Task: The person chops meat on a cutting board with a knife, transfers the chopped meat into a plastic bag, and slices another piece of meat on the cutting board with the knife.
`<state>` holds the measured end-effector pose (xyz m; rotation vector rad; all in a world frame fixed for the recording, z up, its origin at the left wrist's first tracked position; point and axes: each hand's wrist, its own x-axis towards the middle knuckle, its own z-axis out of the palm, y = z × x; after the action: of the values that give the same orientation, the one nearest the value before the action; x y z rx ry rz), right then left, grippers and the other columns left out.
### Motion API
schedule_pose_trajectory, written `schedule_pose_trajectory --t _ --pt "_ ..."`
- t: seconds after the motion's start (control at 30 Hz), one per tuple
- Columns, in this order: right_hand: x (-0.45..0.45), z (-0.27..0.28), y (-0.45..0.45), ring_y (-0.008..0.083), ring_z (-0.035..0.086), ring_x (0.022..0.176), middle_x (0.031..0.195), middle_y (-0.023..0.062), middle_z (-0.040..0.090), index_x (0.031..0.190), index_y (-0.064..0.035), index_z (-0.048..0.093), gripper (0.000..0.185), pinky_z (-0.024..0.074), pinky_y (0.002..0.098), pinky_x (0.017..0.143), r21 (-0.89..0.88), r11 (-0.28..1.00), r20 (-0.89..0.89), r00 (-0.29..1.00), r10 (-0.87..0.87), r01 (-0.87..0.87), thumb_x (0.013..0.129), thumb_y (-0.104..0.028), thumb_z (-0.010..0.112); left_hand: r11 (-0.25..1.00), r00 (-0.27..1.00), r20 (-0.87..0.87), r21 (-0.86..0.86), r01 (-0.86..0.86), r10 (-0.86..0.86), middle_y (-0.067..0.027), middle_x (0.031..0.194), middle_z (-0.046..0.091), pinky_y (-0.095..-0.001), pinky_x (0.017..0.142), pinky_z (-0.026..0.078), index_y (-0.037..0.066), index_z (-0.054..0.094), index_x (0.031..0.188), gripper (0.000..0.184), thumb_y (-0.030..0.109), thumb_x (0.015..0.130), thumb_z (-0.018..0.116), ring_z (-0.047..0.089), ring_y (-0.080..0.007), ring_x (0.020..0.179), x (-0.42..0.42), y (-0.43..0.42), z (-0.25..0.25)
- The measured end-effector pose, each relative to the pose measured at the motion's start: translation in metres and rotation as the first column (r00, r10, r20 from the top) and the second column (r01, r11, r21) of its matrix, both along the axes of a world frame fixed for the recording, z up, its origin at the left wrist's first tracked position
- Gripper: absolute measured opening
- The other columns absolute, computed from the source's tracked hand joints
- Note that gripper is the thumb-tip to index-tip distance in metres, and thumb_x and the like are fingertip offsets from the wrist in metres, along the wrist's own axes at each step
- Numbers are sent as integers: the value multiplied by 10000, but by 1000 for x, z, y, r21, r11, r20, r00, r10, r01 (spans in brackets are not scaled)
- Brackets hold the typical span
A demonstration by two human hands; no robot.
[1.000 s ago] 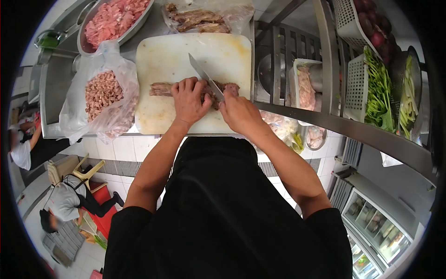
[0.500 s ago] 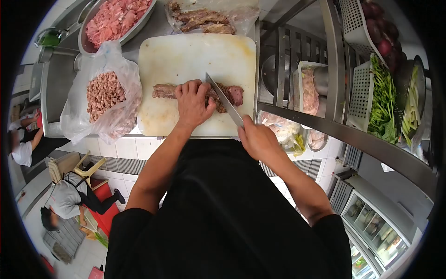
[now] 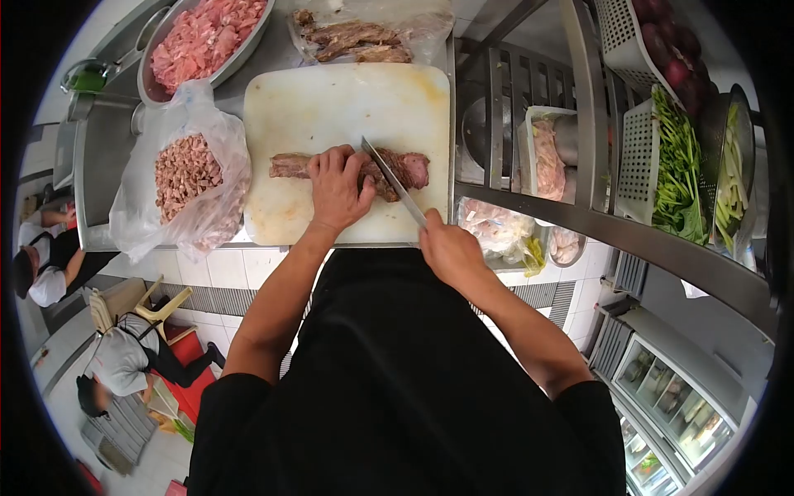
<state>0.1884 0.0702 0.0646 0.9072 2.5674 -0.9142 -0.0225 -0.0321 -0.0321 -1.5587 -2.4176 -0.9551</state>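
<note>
A long piece of browned meat (image 3: 291, 165) lies crosswise on a white cutting board (image 3: 331, 103). My left hand (image 3: 339, 188) presses down on its middle, fingers bent over the top. In my right hand (image 3: 452, 250) is the handle of a knife (image 3: 399, 187). Its blade slants across the meat, just right of my left fingers; whether the edge has sunk in I cannot tell. The meat's right end (image 3: 416, 171) shows a pinkish cut face. Left of the board, a clear plastic bag (image 3: 128, 186) holds small diced meat (image 3: 188, 175).
A metal bowl of raw sliced meat (image 3: 198, 41) stands at the back left. More browned meat (image 3: 351, 40) lies in plastic behind the board. At right, a metal rack (image 3: 591, 124) holds baskets of greens (image 3: 678, 165) and onions. Two other people (image 3: 124, 364) work at far left.
The knife and my right hand have shifted slightly left, closer to my left fingers. My left hand keeps its hold on the meat. The whole view has moved a little.
</note>
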Motion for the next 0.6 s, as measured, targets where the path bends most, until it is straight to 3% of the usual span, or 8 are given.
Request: schedule_pose_trajectory --t 0.37,0.5,0.6 --pt "6 73 16 506 676 729 725 277 670 1039 -7 492 217 529 602 696 -26 998 66 996 54 -52 1042 -220 531 1000 1000 11 3 -13 13 -110 1127 570 -509 1015 343 124 635 1139 399 277 771 663 530 -316 1106 0 1 -1" --pt "-14 60 19 506 677 764 762 283 678 1056 0 498 222 526 604 712 -40 997 78 995 62 -59 1040 -220 526 999 1000 5 -15 -28 28 -102 1115 578 -502 1006 348 126 635 1132 401 276 762 666 534 -315 1101 0 2 0" --pt "-40 27 24 508 657 750 721 282 655 1101 20 505 240 496 590 679 -1 995 -54 994 99 -100 1038 -208 548 999 999 2 -7 -41 41 -100 1111 575 -498 1002 352 126 634 1121 393 276 758 666 533 -317 1097 1 3 0"
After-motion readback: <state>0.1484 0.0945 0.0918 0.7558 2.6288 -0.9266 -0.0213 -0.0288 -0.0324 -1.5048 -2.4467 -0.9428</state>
